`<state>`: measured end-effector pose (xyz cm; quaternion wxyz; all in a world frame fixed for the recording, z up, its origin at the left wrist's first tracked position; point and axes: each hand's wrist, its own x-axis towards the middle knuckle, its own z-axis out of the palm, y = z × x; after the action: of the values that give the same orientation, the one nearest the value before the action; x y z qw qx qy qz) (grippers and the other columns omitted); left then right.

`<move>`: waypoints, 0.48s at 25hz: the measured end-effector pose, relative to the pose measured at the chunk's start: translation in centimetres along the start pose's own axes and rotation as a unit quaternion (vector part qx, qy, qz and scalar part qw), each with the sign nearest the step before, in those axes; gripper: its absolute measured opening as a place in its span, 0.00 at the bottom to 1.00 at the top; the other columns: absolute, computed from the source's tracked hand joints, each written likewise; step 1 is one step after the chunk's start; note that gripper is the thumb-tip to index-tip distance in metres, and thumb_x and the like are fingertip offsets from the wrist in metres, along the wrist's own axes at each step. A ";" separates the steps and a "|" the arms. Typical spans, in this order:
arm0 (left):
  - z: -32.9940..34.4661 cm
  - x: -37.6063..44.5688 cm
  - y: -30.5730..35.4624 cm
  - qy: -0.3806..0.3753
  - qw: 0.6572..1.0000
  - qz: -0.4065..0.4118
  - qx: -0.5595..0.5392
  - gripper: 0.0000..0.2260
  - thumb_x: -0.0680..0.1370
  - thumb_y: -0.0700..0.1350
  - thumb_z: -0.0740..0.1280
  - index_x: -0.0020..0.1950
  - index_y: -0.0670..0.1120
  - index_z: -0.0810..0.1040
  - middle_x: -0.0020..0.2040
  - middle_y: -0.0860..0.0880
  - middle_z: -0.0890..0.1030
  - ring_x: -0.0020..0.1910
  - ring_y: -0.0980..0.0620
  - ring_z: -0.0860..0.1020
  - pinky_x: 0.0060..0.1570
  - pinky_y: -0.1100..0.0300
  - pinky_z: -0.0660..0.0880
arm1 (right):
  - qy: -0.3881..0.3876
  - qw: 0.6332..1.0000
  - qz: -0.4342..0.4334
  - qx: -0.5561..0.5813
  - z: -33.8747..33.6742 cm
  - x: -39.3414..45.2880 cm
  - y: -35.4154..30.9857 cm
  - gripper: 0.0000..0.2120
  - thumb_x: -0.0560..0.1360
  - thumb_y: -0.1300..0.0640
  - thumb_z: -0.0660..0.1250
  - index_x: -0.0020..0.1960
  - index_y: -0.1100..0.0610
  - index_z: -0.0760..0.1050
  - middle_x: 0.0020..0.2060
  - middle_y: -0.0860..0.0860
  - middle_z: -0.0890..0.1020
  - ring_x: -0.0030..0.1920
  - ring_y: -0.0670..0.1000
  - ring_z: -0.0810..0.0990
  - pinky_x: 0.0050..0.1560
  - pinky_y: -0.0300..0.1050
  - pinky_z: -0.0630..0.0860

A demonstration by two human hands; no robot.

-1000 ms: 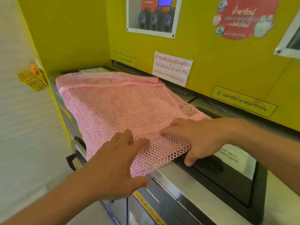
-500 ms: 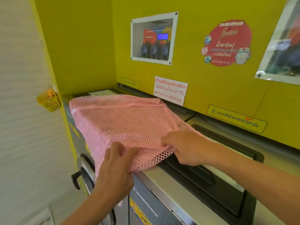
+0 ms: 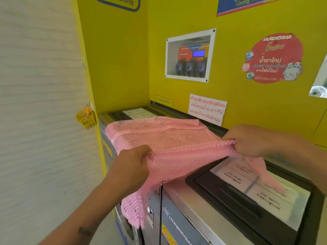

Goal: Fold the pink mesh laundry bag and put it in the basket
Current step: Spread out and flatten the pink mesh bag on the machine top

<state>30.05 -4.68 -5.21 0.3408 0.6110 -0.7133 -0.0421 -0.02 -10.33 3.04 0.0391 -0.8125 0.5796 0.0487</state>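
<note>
The pink mesh laundry bag (image 3: 164,138) lies spread over the top of a washing machine, its near edge lifted off the surface. My left hand (image 3: 131,167) grips the near left part of that edge, and a loose corner of mesh hangs down below it over the machine's front. My right hand (image 3: 247,140) pinches the near right part of the edge. The raised edge stretches taut between both hands. A small yellow basket (image 3: 86,118) hangs on the wall at the left, beyond the machine's far corner.
The grey washing machine (image 3: 178,193) has a black detergent drawer lid (image 3: 247,197) with white labels at the right. A yellow wall panel (image 3: 230,96) with stickers and a small window rises right behind it. A pale wall (image 3: 35,121) closes in the left side.
Both hands went from resting flat on the bag to gripping its near edge and have lifted it. The view has tilted upward.
</note>
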 end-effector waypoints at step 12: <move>-3.7 14.9 -6.7 -0.199 0.954 0.066 0.212 0.12 0.80 0.42 0.59 0.38 0.52 0.71 0.45 0.48 0.78 0.43 0.48 0.75 0.40 0.55 0.68 | -0.074 0.988 0.115 -0.069 -3.2 13.2 0.8 0.04 0.77 0.57 0.64 0.48 0.57 0.73 0.55 0.54 0.77 0.42 0.50 0.74 0.40 0.42 0.70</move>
<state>37.33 -18.48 0.89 0.0564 0.5998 -0.7981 0.0115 3.59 -23.37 4.55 0.0201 -0.7352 0.6600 0.1531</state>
